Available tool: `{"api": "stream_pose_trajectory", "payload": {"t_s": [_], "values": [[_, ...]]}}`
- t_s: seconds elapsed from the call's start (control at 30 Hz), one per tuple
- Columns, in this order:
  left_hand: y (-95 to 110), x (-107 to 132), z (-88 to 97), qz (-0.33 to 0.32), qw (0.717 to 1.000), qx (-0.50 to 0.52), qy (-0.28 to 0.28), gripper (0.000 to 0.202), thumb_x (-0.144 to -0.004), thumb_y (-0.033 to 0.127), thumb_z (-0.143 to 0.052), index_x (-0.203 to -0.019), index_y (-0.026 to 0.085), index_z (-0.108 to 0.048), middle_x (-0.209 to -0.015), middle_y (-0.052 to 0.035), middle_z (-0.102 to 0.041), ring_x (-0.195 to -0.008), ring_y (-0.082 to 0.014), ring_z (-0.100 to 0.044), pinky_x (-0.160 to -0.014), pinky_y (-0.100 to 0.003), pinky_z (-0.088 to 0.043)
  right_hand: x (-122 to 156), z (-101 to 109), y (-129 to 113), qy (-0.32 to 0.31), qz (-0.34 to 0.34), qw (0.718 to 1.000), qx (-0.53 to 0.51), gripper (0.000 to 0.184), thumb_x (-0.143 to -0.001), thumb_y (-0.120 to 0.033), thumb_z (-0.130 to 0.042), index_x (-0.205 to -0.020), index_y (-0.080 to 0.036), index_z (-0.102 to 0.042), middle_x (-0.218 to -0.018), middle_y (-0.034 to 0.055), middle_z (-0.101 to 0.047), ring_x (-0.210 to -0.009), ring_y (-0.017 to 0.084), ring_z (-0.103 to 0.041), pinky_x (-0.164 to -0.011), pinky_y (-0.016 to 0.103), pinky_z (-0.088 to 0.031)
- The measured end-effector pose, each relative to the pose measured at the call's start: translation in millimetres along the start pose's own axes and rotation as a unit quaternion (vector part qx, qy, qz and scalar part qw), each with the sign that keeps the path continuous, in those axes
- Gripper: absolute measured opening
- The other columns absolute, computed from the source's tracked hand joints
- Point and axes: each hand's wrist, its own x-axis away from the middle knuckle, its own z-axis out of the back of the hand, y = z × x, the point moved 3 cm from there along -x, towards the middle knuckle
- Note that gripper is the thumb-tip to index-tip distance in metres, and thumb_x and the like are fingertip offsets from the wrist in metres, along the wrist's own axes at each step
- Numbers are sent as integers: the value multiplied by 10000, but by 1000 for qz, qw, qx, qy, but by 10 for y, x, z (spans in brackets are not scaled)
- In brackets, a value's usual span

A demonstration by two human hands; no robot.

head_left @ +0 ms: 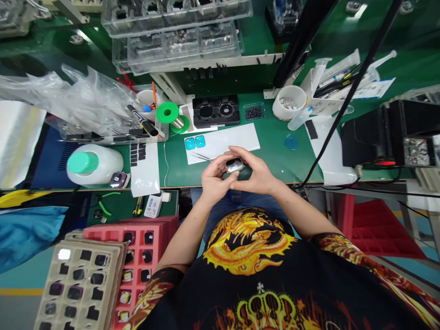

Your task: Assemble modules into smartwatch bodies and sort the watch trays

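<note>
Left hand [215, 181] and right hand [256, 172] are up near the middle of the frame, fingers curled in and almost meeting, pretty much a cupped pinch. Left forearm [182, 233] comes in from lower left of centre, right forearm [300, 206] from lower right, wrists bent slightly inward

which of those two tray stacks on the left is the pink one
The pink tray is the stack nearer the bench; the other, a beige tray, lies further left.
</note>
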Motion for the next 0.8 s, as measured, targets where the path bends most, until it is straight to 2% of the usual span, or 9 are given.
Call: {"api": "stream_pose_trajectory", "payload": {"t_s": [0.2,0.53,0.8], "values": [[-17,4,11,11,1000,-16,2,494,-930,295,-943,-1390,232,-773,-1370,-116,-801,-1240,-227,-804,-1029,-325,-693,3,-8,4,5,7,1000,2,984,-863,-440,-914,-1727,-250,-485,-1676,141,-615,-1476,353,-665,-1281,532,-558],[-10,9,16,9,1000,-9,3,500,-927,270,-945,-1397,236,-777,-1365,-111,-804,-1245,-218,-802,-1036,-302,-682,8,-13,4,9,20,1000,-5,976,-871,-417,-914,-1733,-271,-480,-1684,131,-610,-1492,350,-654,-1298,545,-540],[-49,26,34,29,999,-21,11,515,-911,315,-961,-1385,227,-779,-1348,-123,-804,-1212,-231,-809,-981,-308,-692,3,-14,-2,5,3,1000,-10,985,-858,-404,-901,-1735,-269,-473,-1674,135,-614,-1479,351,-659,-1285,536,-542]]}}
